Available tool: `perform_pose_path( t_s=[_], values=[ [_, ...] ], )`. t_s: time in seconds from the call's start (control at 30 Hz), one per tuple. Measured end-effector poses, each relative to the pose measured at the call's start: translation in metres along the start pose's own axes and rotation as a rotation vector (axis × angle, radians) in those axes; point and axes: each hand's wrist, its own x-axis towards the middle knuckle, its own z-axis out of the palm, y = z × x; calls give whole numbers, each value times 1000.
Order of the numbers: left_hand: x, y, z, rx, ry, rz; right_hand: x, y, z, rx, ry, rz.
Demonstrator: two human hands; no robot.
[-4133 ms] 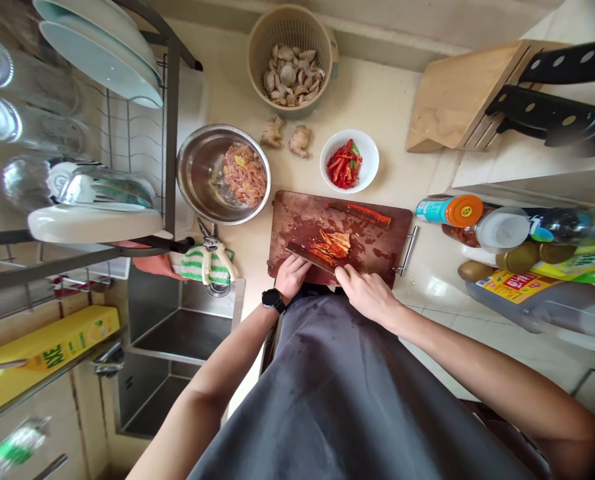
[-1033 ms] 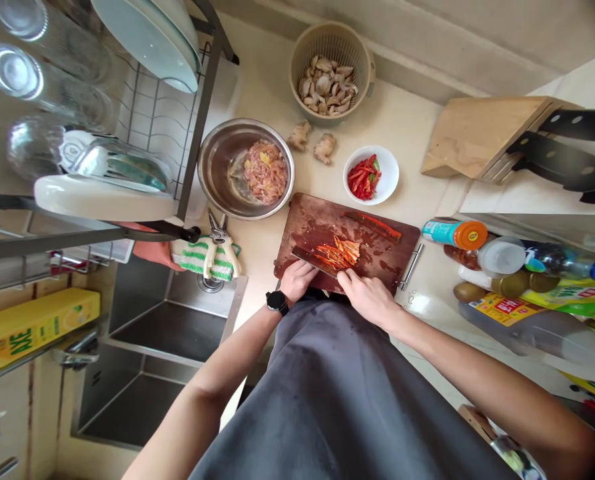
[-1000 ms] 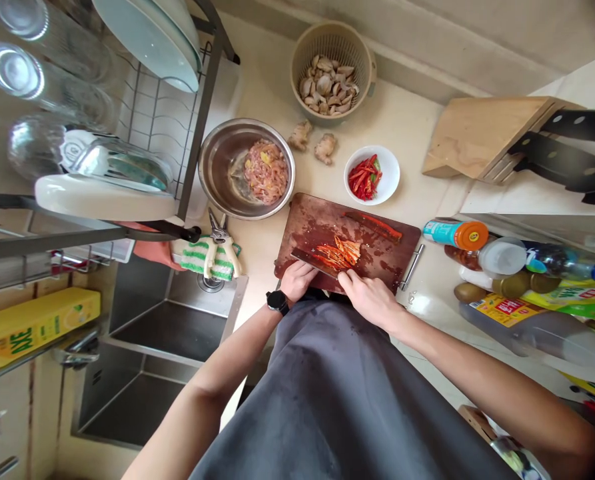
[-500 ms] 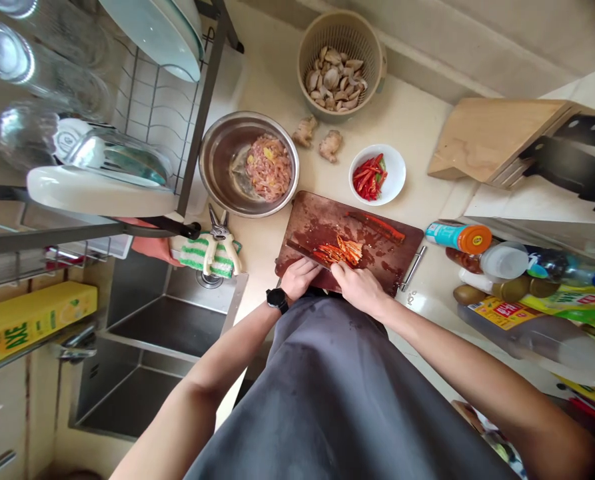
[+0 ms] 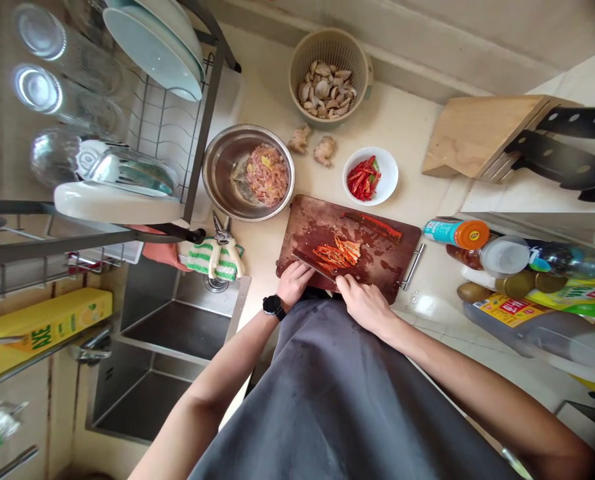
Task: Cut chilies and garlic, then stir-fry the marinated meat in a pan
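My left hand (image 5: 293, 283) and right hand (image 5: 364, 305) stand apart at the near edge of the dark wooden chopping board (image 5: 300, 230), both at the dark cleaver blade (image 5: 317, 263); I cannot tell which one grips it. Sliced red chili strips (image 5: 336, 253) lie against the blade, with a longer chili piece (image 5: 374, 227) beyond. A white bowl (image 5: 370, 175) of cut chili stands on the bench (image 5: 407, 127).

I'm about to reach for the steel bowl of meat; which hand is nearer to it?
Left hand: nearer, at the near edge of the cutting board below the steel bowl. Right hand: farther, along that same edge.
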Motion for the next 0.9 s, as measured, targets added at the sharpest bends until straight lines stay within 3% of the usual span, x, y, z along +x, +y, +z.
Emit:
perform_pose_path(
  t_s=[0.27,0.57,0.77,0.9],
  values=[
    [-12,-9,9,-19,-22,8,1,-6,-8,-67,-31,-5],
    [-6,-7,5,-27,-16,63,24,4,-2,10,15,-84],
    [-7,-4,3,-29,97,-35,12,11,8,54,59,-1],
    [-12,-8,4,12,79,-26,5,-1,3,13,21,-45]
  ],
)
